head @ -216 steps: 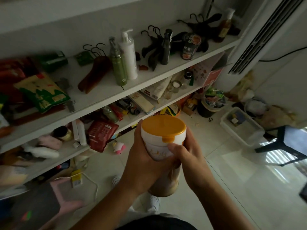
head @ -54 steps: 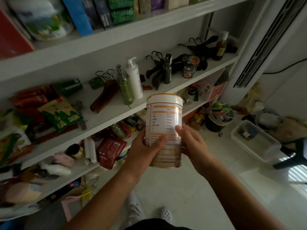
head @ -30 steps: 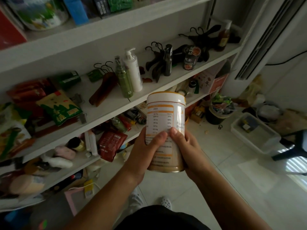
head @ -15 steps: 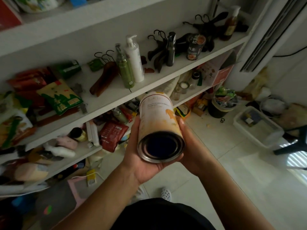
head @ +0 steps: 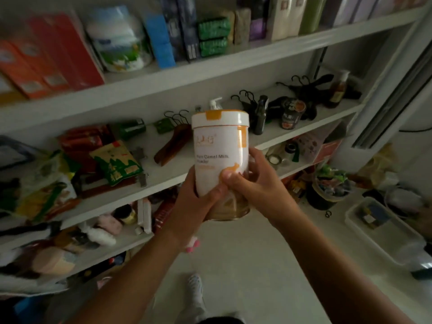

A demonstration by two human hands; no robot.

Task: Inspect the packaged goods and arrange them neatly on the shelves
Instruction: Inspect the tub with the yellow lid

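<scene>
A white milk powder can [head: 219,146] with an orange-trimmed lid stands upright in the air in front of the white shelves [head: 233,66], its front label facing me. My left hand [head: 196,202] grips its lower part from the left, thumb across the front. My right hand [head: 254,181] grips it from the right, thumb pressed on the label. The can's base is partly hidden by my fingers.
The top shelf holds boxes and a bag [head: 119,43]. The middle shelf carries snack packs [head: 117,164], hangers [head: 173,143], bottles and a dark cup [head: 292,113]. Below are more goods. A bucket [head: 327,190] and a clear bin [head: 378,225] sit on the floor at right.
The can was tipped with its metal bottom toward me half a second ago; now it is upright again and raised, front label showing. The view has tilted up to the top shelf.
</scene>
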